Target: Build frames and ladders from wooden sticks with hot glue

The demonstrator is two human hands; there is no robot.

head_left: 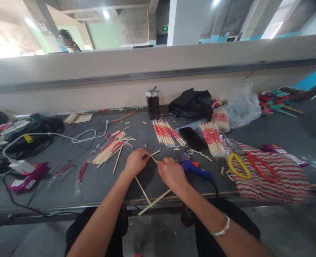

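Observation:
My left hand [137, 162] pinches a wooden chopstick [156, 153] whose tip sticks out to the right. Opposite it, the closed fingers of my right hand [172, 174] grip another chopstick [154, 159], which crosses the first in the gap between the hands. Below my left hand a third chopstick [142, 190] slants down to meet a further chopstick [156, 202] that runs up under my right hand and juts past the table edge. Whether these are joined, I cannot tell. A blue glue gun [197, 169] lies just right of my right hand.
Loose chopsticks [109, 151] spread to the left. Chopstick packs [163, 132], a phone [192, 138] and a black bottle [153, 105] stand or lie behind. Scissors with yellow and red handles [238, 166] rest on a striped cloth [276, 185]. A white cable [64, 135] crosses the left side.

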